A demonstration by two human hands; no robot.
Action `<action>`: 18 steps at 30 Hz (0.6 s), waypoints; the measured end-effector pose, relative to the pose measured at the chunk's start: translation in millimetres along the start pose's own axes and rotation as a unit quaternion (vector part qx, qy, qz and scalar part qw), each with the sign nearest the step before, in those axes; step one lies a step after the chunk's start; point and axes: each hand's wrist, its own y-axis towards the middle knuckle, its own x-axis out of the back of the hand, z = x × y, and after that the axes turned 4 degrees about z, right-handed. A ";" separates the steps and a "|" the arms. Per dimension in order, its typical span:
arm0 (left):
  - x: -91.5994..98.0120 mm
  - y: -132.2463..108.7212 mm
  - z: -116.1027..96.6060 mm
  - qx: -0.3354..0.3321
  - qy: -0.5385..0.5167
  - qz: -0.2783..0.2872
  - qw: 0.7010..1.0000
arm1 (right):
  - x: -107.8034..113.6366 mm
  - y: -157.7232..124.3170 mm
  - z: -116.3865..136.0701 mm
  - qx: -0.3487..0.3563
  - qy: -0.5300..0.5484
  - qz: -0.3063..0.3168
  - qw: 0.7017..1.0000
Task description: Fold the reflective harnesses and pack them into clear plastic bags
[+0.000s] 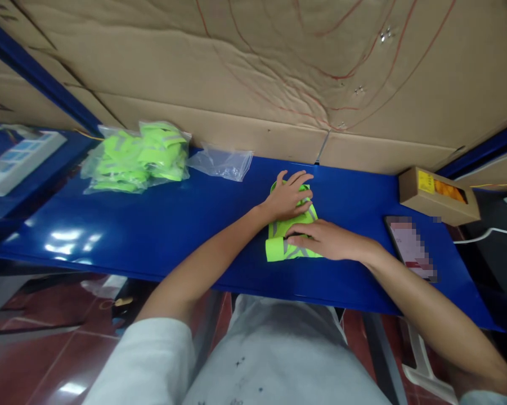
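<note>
On the blue table, in the middle of the head view, lies a small folded neon yellow-green reflective vest (276, 249) with grey strips. My left hand (290, 198) lies over its far part with the fingers spread, palm down. Across its nearer part rests my right hand (327, 239), thumb and fingers apart and pointing left. The near left corner of the fabric sticks out past the right fingertips. Both hands touch the cloth and partly hide it.
Left of the hands, clear bags (141, 157) hold similar neon fabric, beside a flat clear plastic bag (225, 162). A phone (409, 244) and a cardboard box (439, 194) are at right. A cardboard wall (253, 126) rises behind the blue table (173, 219).
</note>
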 end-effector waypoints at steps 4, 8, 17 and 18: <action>-4.2 1.1 11.4 0.015 -0.039 0.053 0.998 | -12.1 20.4 -12.7 0.024 -0.222 -0.150 0.963; -6.2 1.5 14.3 0.030 -0.054 0.041 0.997 | -36.5 16.7 -11.0 0.033 -0.285 -0.198 0.937; -2.4 0.5 12.7 0.040 -0.125 0.024 0.991 | -51.3 0.5 -12.0 0.017 -0.274 -0.187 0.943; -2.3 0.3 13.2 0.039 -0.135 0.027 0.990 | -45.9 1.9 -11.4 0.021 -0.268 -0.181 0.946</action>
